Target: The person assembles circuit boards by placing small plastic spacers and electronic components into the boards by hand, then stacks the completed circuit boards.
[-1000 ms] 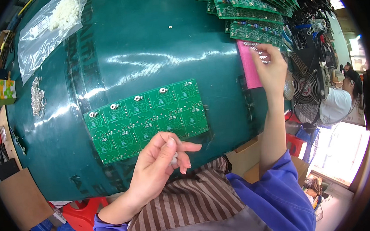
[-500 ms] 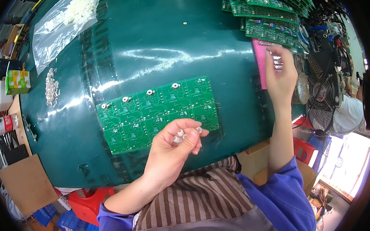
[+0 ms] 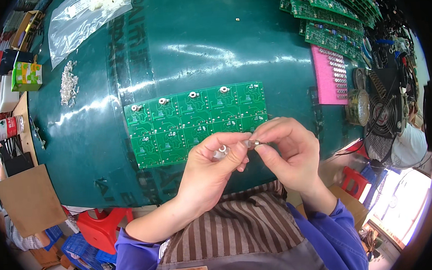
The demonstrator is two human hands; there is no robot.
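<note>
In front of my body, both hands meet over the near edge of a green circuit board panel (image 3: 159,122). My left hand (image 3: 205,167) is closed around several small white plastic sleeves (image 3: 221,152), with one pinched at its fingertips. My right hand (image 3: 295,153) pinches a small metal part (image 3: 256,143) end to end against that sleeve; whether it is inside the sleeve cannot be told. Round silvery parts in white sleeves (image 3: 192,94) stand along the panel's far row. To the right, a pink foam block (image 3: 325,92) holds rows of small round metal parts (image 3: 339,72).
Stacked green circuit boards (image 3: 328,36) lie at the far right. A clear bag (image 3: 69,37) of white pieces and a pile of small metal pins (image 3: 68,84) are at the left. A tape roll (image 3: 358,107) and black fan (image 3: 383,111) stand right; a red stool (image 3: 101,231) is below left.
My right hand has come from the pink foam block to my left hand, bringing a small metal part to the sleeve. The whole view has shifted slightly.
</note>
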